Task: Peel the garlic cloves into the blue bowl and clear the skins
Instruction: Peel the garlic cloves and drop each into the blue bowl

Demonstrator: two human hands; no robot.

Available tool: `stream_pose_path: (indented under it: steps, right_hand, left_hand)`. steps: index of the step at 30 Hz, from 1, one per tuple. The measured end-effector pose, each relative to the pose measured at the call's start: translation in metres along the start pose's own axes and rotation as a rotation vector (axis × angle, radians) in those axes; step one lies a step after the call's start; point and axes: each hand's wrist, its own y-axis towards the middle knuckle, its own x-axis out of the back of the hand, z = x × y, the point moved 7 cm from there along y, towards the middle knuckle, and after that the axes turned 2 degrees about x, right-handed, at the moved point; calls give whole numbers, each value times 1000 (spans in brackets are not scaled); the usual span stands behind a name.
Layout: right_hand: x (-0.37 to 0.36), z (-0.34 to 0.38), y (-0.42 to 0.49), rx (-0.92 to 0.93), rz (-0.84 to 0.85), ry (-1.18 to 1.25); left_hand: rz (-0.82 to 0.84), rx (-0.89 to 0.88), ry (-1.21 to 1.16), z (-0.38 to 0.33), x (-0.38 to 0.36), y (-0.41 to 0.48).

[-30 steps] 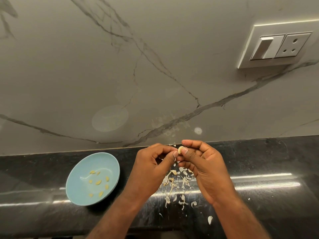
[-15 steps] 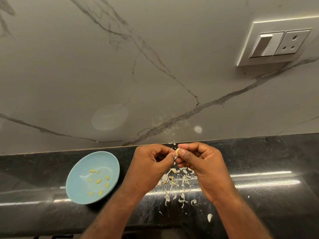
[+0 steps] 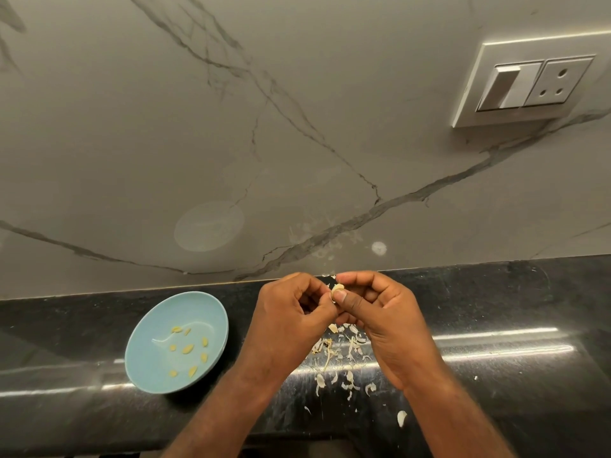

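Peeling was in hand: my left grip [image 3: 291, 315] and right grip [image 3: 380, 320] pinched one garlic clove [image 3: 338, 288]; once stripped, it would need dropping into the blue bowl [image 3: 198, 309].

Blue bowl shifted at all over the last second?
No. The blue bowl keeps the same spot below the back edge of the black countertop, left of the garlic skins.

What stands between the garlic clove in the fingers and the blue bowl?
Only the person's own left hand, which pinches the garlic clove with the right hand. The blue bowl lies left of it, with no object between.
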Motion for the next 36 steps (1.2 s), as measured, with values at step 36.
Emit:
stream_pose_path:
  steps: [36]
  right_hand:
    - [6, 10, 1, 86, -80, -3]
  left_hand:
    - [-22, 320, -595, 15, -8, 1]
